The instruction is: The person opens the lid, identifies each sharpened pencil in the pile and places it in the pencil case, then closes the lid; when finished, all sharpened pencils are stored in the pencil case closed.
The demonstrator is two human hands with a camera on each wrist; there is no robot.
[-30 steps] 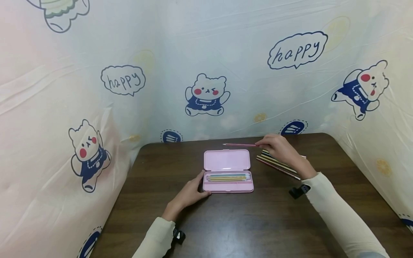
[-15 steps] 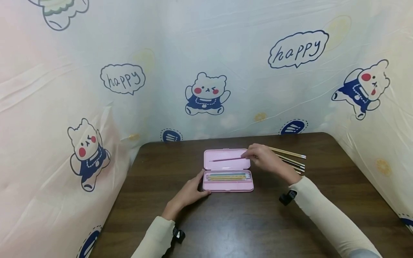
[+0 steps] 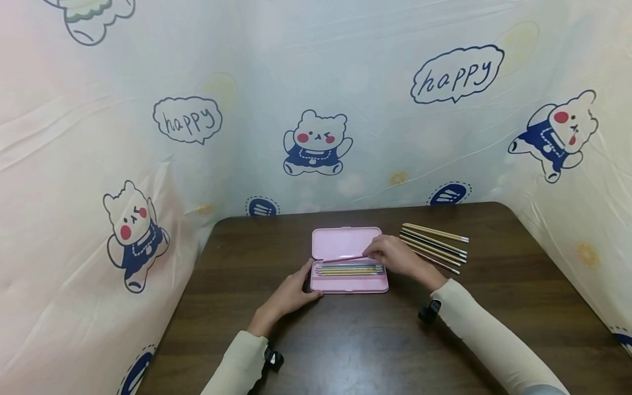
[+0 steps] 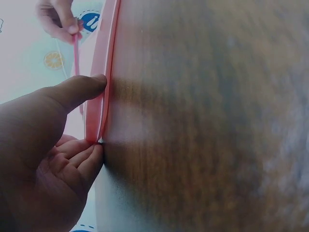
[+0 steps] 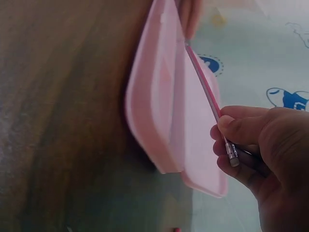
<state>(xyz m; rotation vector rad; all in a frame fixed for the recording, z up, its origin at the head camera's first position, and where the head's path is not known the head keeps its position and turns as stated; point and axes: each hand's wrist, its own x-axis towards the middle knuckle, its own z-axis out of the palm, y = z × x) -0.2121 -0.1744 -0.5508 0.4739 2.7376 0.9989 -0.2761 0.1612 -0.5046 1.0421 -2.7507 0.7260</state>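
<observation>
A pink pencil case (image 3: pixel 349 285) lies with its lid raised back on the table, and several pencils (image 3: pixel 348 270) lie side by side in its rear compartment. My left hand (image 3: pixel 290 293) holds the case's left end; in the left wrist view the thumb (image 4: pixel 84 92) presses the front wall while the fingers reach round the corner. Between thumb and fingers, near the eraser end, my right hand (image 3: pixel 395 255) pinches a pink pencil (image 5: pixel 205 87). That pencil spans the case above the hinge line, its tip pointing left toward my left hand.
To the right of the case, several loose pencils (image 3: pixel 434 247) lie fanned on the dark wooden table (image 3: pixel 345 340). A printed cloth (image 3: pixel 375 82) hangs along the back and both sides of the table.
My right hand has carried the pink pencil left and toward me, from beyond the loose pencils to over the case. The left hand stays at the case's end.
</observation>
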